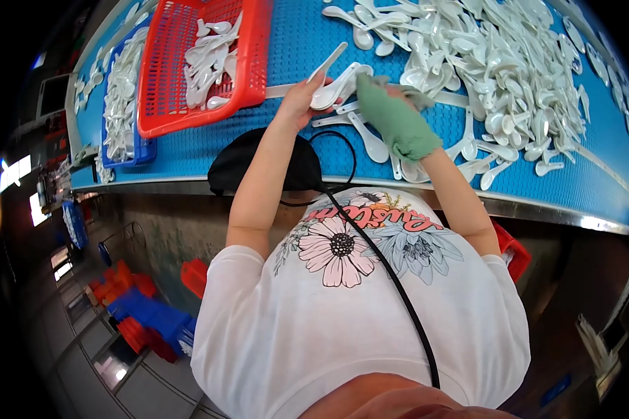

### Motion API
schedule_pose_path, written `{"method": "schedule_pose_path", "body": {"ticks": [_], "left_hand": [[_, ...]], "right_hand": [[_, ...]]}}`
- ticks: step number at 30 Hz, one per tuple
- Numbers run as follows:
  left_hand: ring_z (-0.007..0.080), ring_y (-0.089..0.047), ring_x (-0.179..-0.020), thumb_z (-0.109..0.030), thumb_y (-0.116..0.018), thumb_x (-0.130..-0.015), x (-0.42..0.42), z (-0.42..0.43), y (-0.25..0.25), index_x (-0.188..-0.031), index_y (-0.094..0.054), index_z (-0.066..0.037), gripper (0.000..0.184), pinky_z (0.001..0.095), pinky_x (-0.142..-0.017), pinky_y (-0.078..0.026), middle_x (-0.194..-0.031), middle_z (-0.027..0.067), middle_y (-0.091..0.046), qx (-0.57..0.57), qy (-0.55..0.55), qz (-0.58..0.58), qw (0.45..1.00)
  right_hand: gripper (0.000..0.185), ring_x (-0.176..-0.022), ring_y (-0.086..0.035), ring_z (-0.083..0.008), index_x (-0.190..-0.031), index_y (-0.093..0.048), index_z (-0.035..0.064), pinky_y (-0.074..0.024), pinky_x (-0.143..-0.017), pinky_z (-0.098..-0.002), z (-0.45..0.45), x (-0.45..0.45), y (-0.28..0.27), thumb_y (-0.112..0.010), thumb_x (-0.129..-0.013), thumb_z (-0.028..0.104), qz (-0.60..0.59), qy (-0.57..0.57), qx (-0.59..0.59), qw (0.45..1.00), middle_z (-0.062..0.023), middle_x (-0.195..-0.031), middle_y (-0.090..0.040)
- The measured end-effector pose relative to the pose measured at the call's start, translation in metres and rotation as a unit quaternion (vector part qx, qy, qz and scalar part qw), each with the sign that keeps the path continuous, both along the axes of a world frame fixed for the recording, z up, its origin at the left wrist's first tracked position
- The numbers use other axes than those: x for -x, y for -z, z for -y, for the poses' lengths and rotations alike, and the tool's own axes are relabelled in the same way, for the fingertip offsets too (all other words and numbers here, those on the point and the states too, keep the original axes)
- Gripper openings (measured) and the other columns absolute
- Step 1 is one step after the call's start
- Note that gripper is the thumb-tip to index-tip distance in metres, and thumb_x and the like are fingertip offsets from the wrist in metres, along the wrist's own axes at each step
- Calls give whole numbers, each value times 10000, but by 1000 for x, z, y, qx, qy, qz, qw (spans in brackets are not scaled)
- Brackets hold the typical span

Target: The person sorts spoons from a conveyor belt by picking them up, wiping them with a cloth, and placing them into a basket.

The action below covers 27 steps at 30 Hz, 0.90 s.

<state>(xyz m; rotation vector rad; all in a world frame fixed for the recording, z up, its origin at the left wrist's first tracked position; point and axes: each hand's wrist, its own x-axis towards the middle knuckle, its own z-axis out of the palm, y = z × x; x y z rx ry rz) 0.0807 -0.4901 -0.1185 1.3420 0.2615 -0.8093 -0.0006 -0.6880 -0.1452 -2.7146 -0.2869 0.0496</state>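
Blue matting point(293, 49) beneath, our left hand point(302, 99) grasps white spoons point(338, 87), best held steady beside our green-covered right hand point(396, 120), its grip unclear.

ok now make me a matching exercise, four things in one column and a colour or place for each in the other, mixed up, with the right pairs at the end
Things:
1. glove
2. red basket
3. shirt
4. big spoon heap

Colour or place:
A. white, with printed flowers
B. spread over the right side of the blue table
C. green, on the right hand
D. left of the left hand

Right pairs: 1-C, 2-D, 3-A, 4-B
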Motion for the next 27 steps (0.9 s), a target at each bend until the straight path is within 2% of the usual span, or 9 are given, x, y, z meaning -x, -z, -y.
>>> {"method": "schedule_pose_path", "body": {"ticks": [4,13,15,16,18,20,23,25,27], "left_hand": [[232,-619,-811,-342,-384,-908,6,-5,-13,-1087,-450,-5,387,296,-546,-526,-958,147,-584,27,-29,-19,999],[178,-576,-832,-307,-437,-894,19,6,-16,-1032,-534,-56,303,344,-743,-462,-936,74,-593,93,-53,-72,992],[176,-575,-835,-262,-486,-871,23,16,-16,-1033,-534,-61,263,349,-745,-460,-953,71,-587,103,-57,-66,991],[175,-574,-837,-216,-535,-847,26,21,-17,-1034,-534,-65,240,355,-747,-457,-970,69,-582,112,-60,-62,990],[177,-572,-876,-111,-577,-806,34,34,-28,-1079,-502,-17,298,320,-766,-469,-982,69,-571,125,-38,-39,991],[170,-569,-871,-106,-590,-794,39,48,-26,-1070,-503,-11,304,314,-773,-465,-975,70,-569,126,-9,13,992],[151,-549,-867,-242,-536,-848,48,64,-38,-1008,-542,0,290,283,-768,-454,-926,66,-570,56,20,87,994],[144,-550,-843,-293,-495,-874,49,65,-46,-996,-551,-1,321,269,-736,-455,-899,61,-572,58,14,82,995],[131,-552,-782,-347,-410,-904,47,56,-49,-1073,-508,-16,384,241,-644,-440,-851,55,-568,22,66,94,993]], "right_hand": [[405,-986,-517,-241,-1130,-455,105,-440,-754,-297,3,18,33,-516,-731,106,207,-24,-79,975,-78,-989,-557],[194,-840,-545,-263,-912,-560,60,-450,-721,-322,41,28,40,-535,-720,74,-81,51,-325,941,-81,-882,-563],[231,-846,-549,-247,-962,-519,35,-453,-716,-314,31,17,-53,-555,-739,87,3,-102,115,988,-102,-876,-572],[231,-846,-549,-247,-962,-519,35,-453,-716,-314,31,21,-53,-555,-739,87,3,-100,115,988,-102,-876,-572],[362,-841,-566,-213,-1069,-467,25,-461,-700,-300,31,29,-53,-590,-739,111,170,-22,-111,979,-129,-865,-574],[400,-819,-567,-195,-1109,-442,28,-460,-684,-283,14,35,-56,-591,-750,122,69,29,-234,969,-122,-871,-574],[421,-773,-569,-177,-1156,-419,30,-458,-652,-258,-8,34,-55,-571,-785,157,-107,90,-536,833,-95,-887,-573],[349,-755,-562,-159,-1144,-445,36,-447,-639,-228,-3,38,-55,-498,-843,203,-308,162,-826,444,-47,-933,-568],[325,-737,-560,-143,-1126,-461,33,-449,-631,-230,8,47,-40,-483,-846,196,-252,188,-808,498,-56,-937,-567]]}}
